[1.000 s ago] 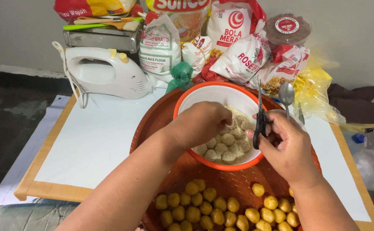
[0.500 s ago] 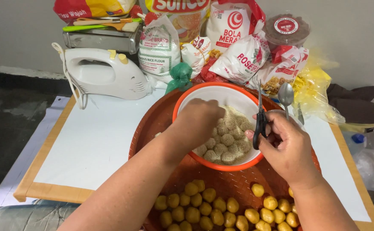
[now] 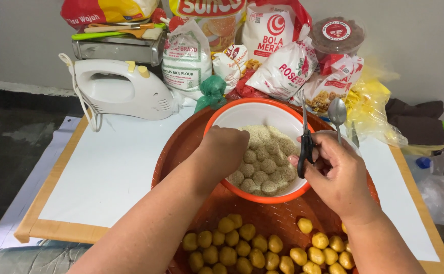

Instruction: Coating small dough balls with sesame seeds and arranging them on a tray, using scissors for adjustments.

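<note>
The left hand [image 3: 225,152] reaches, fingers curled, into a white bowl with an orange rim [image 3: 262,112], touching sesame-coated dough balls [image 3: 262,170]. The right hand [image 3: 338,170] grips black-handled scissors [image 3: 305,142] upright at the bowl's right edge. The bowl sits in a round orange woven tray [image 3: 181,152] holding plain yellow dough balls [image 3: 252,251]. A white hand mixer [image 3: 120,91] lies on the white table [image 3: 105,172]

The left hand [image 3: 225,152] is curled, knuckles up, forearm reaching forward; the right hand [image 3: 336,175] is closed, fingers bent inward.
</note>
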